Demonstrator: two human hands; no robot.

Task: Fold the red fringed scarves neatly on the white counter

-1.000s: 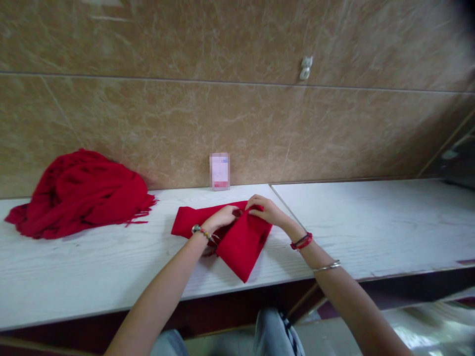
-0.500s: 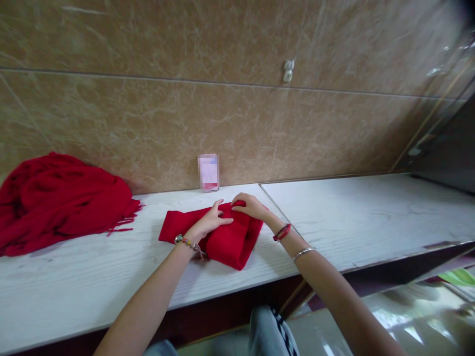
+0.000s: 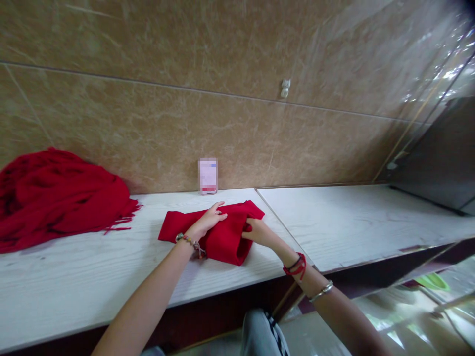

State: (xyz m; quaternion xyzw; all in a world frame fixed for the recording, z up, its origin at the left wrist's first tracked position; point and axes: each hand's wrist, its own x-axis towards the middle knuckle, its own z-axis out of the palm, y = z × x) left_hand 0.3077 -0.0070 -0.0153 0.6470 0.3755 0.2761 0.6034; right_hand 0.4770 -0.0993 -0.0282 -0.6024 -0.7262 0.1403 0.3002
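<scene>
Two hands work a folded red cloth (image 3: 226, 237) near the counter's (image 3: 334, 212) front edge. The left hand (image 3: 210, 220) lies spread on top, gripping nothing visible; the right hand (image 3: 259, 232) reaches into the open fold, apparently pinching its edge, though fingertips are hidden. A tug there could drag the layers askew if the left presses too lightly.
</scene>
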